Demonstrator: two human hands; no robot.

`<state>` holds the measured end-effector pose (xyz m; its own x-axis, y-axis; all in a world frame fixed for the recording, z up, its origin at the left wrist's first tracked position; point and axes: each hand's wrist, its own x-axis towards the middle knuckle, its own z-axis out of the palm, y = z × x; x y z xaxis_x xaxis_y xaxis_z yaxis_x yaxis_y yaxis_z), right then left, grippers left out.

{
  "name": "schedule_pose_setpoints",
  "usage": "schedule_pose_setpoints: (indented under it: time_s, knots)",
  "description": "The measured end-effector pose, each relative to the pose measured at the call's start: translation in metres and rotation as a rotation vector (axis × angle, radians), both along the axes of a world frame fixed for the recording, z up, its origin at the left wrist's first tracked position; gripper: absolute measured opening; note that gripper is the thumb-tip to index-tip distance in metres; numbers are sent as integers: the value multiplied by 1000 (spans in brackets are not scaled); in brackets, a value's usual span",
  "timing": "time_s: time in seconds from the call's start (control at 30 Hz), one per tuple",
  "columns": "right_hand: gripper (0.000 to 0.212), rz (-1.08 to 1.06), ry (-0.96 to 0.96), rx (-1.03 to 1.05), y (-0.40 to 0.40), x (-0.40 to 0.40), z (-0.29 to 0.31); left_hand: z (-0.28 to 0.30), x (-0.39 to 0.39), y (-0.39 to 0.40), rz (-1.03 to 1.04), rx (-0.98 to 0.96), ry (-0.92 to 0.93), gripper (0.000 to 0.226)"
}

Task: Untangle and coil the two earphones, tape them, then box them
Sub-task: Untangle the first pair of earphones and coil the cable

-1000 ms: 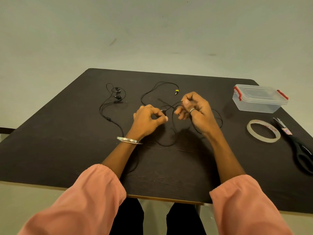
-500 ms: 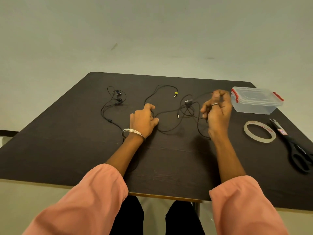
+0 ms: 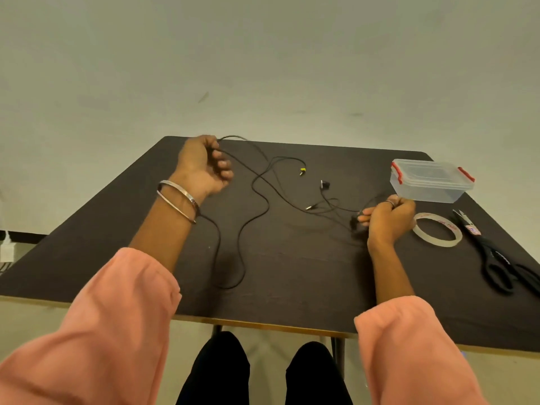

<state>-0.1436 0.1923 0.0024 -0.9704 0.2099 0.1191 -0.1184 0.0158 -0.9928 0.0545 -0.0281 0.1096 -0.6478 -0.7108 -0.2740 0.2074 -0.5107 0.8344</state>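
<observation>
step in hand: untangling. judged early in the task, since no coil is formed, nothing is taped and nothing is boxed.

left hand (image 3: 204,165) is raised over the far left part of the worktop (image 3: 292,287), fingers curled closed around a black earphone cable (image 3: 257,217). the cable leaves the fist and runs both ways: one run goes across toward the right, another drops past the wrist into a long slack loop on the worktop near the front edge.

right hand (image 3: 388,219) rests low on the worktop, closed in a pinch on the other cable end; a small dark part, probably an earbud, sits at its fingertips. cannot tell exactly which strand it holds.

between the hands the strands are pulled apart but cross near the middle, around a silver plug (image 3: 309,208). a yellow-tipped plug (image 3: 302,171) lies free further back, and a loose black earbud (image 3: 325,185) lies near it. whether the two earphones are fully separate cannot be told; the crossing looks unresolved.

tape roll (image 3: 437,233) lies just beside the right hand, scissors (image 3: 493,258) right of the roll, clear box (image 3: 431,181) with red clips behind them, lid on.

next move, as judged: follow one plug end out through the crossing and lift it clear, keeping tension low so the knot does not tighten. then lay one earphone aside and start winding the other.
</observation>
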Motion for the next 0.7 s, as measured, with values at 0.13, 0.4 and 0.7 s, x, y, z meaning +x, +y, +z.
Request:
schedule_pose_setpoints:
  time_s: [0.13, 0.4, 0.7]
  knots:
    - [8, 39, -18, 260, -2, 2, -1, 21, 4, 9, -134, 0, 100, 35]
    - [31, 535, 422, 326, -6, 46, 69, 44, -15, 53, -272, -67, 103, 30]
    - [19, 1258, 270, 208, 2, 71, 112, 59, -11, 56, -171, -11, 254, 27]
